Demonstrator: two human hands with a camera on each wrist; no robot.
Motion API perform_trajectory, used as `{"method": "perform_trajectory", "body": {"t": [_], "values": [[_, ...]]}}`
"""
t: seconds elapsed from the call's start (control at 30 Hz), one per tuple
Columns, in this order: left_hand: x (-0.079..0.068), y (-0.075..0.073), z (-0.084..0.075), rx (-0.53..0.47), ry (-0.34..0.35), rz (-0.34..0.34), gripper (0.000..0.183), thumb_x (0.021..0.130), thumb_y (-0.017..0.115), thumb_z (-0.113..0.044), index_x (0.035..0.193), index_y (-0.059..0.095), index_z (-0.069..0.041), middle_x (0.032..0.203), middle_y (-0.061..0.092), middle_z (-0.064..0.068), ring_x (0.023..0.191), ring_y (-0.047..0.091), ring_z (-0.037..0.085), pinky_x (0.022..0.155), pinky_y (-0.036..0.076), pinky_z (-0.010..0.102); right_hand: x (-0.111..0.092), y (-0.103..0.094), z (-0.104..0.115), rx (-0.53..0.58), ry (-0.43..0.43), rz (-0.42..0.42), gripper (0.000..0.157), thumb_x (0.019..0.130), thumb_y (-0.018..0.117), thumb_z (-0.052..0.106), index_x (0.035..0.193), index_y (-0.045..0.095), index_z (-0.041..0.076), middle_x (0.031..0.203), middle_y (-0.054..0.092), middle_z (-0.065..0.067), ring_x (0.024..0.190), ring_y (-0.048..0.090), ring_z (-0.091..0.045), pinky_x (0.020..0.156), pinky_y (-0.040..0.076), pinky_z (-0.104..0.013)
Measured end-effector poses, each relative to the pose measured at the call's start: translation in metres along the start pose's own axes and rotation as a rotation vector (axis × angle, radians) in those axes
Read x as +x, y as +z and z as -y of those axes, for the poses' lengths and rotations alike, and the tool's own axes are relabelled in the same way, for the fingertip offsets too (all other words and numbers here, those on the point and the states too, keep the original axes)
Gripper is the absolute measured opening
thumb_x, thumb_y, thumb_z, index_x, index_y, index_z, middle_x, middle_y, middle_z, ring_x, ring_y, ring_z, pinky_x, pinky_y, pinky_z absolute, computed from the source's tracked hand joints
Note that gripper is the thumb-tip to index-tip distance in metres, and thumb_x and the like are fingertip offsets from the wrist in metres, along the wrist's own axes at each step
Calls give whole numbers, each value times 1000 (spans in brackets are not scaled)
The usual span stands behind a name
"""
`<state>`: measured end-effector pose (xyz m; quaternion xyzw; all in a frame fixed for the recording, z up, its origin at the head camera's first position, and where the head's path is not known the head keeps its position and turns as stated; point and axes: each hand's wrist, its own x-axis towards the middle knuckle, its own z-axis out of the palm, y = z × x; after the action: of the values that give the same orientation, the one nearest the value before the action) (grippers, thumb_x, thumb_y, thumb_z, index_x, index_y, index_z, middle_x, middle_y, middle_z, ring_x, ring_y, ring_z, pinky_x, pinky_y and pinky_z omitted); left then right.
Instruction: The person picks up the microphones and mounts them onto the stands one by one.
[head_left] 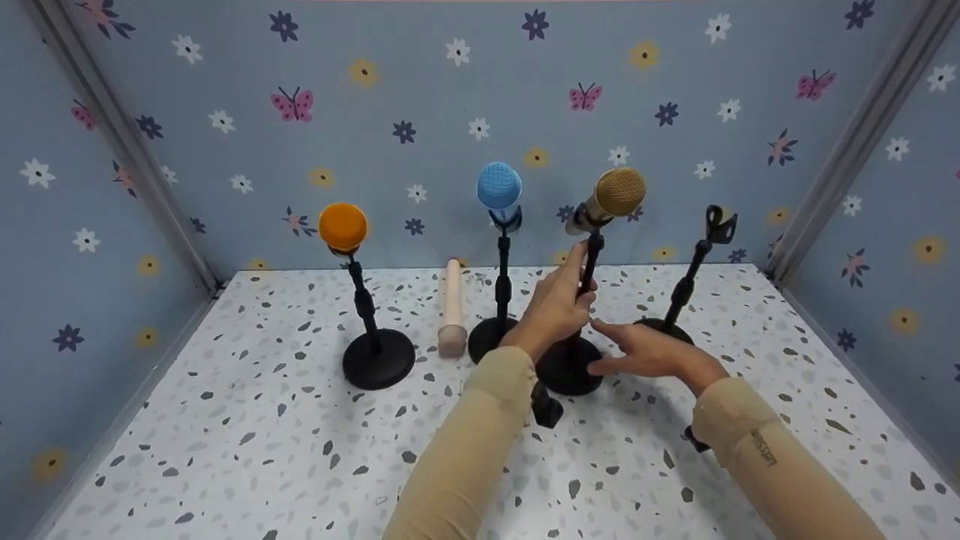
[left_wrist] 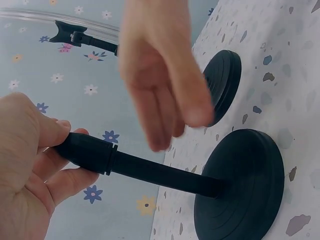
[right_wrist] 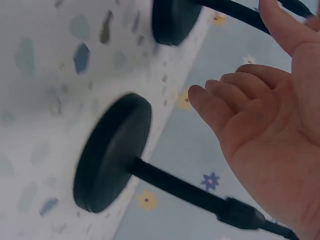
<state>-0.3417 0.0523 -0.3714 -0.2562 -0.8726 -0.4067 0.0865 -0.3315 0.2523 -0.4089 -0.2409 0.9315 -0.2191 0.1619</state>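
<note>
My left hand (head_left: 553, 306) grips the black pole of a microphone stand (left_wrist: 160, 172); in the left wrist view, thumb and fingers close round its thick collar. A gold-headed microphone (head_left: 619, 193) sits tilted in that stand's clip. Beside the stand's round base (head_left: 564, 373) is my right hand (head_left: 649, 351), fingers extended and holding nothing. In the right wrist view its palm (right_wrist: 270, 120) shows, fingers loosely bent. To the right of the held stand is another black stand (head_left: 681, 292) with a bare clip at its top.
A blue-headed microphone (head_left: 499, 186) and an orange-headed one (head_left: 343, 226) stand in their own holders to the left. Between them a pale peach microphone (head_left: 453, 300) lies on the speckled tabletop (head_left: 247, 450). Small black pieces (head_left: 547, 409) lie near my forearms. Patterned walls (head_left: 420, 90) enclose the table.
</note>
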Motion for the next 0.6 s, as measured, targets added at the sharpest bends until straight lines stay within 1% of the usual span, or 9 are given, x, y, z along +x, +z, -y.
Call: {"method": "perform_trajectory", "body": {"t": [0.07, 0.1, 0.2, 0.23, 0.3, 0.53, 0.6], "values": [[0, 0, 0, 0, -9, 2, 61, 101, 61, -8, 151, 30, -25, 104, 61, -6, 96, 60, 14, 89, 50, 36, 7, 10, 1, -9, -10, 24, 88, 95, 68, 49, 158, 29, 2, 149, 47, -23, 126, 56, -35, 110, 38, -53], [0, 0, 0, 1, -14, 5, 61, 101, 61, -9, 151, 29, -25, 104, 60, -6, 95, 60, 14, 88, 50, 35, 10, 14, 2, -17, -21, 31, 86, 95, 69, 48, 156, 33, 0, 153, 44, -22, 131, 53, -35, 111, 37, -54], [0, 1, -1, -3, -22, 14, 61, 101, 60, -10, 152, 29, -25, 104, 59, -7, 95, 59, 14, 87, 50, 35, 17, 25, 3, -47, -20, 39, 75, 93, 73, 42, 149, 46, 0, 144, 55, -20, 123, 60, -32, 107, 42, -51], [0, 1, -1, -4, -23, 16, 61, 102, 60, -10, 152, 29, -25, 104, 59, -7, 95, 59, 14, 87, 50, 35, 18, 28, 3, -67, -24, 33, 71, 93, 74, 41, 146, 50, 0, 140, 58, -19, 124, 59, -32, 106, 44, -51], [0, 2, -1, -1, -16, 14, 61, 102, 60, -10, 152, 28, -24, 105, 59, -7, 95, 60, 14, 87, 51, 35, 20, 31, 3, -83, -16, 23, 67, 92, 76, 37, 143, 54, 0, 137, 60, -18, 123, 60, -32, 105, 44, -51], [-3, 0, 2, -29, 30, -2, 60, 101, 60, -7, 151, 30, -22, 104, 61, -3, 92, 60, 14, 84, 50, 34, 22, 32, 7, -146, -44, -9, 61, 90, 78, 36, 135, 60, -2, 129, 65, -19, 115, 63, -35, 100, 48, -51], [-3, 0, 3, -33, 50, -2, 60, 102, 59, -8, 152, 29, -22, 104, 61, -3, 92, 60, 14, 83, 50, 33, 22, 32, 7, -153, -32, -6, 60, 90, 78, 36, 133, 61, -2, 127, 65, -19, 114, 63, -35, 99, 48, -52]]}}
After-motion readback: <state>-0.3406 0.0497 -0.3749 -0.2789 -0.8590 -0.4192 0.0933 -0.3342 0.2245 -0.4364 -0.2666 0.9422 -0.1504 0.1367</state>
